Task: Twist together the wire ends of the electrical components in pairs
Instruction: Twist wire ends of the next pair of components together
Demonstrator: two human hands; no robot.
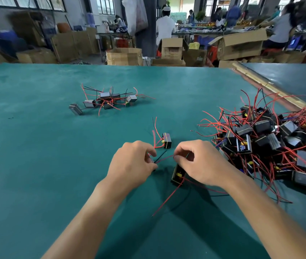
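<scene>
Left hand (131, 163) and right hand (200, 161), fingers (146, 146) curled, pinch thin red wires (164, 158) over matte teal table (36, 128).

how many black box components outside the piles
2: one black box component sits just beyond the right hand, another lies partly under it; the left hand may hide more.

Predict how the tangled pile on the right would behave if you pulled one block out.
In the pile red wires interlace, so neighbours would probably drag along. Wires arch upward unsupported, so likely springy, not limp. Boxy blocks should slide, not roll.
</scene>
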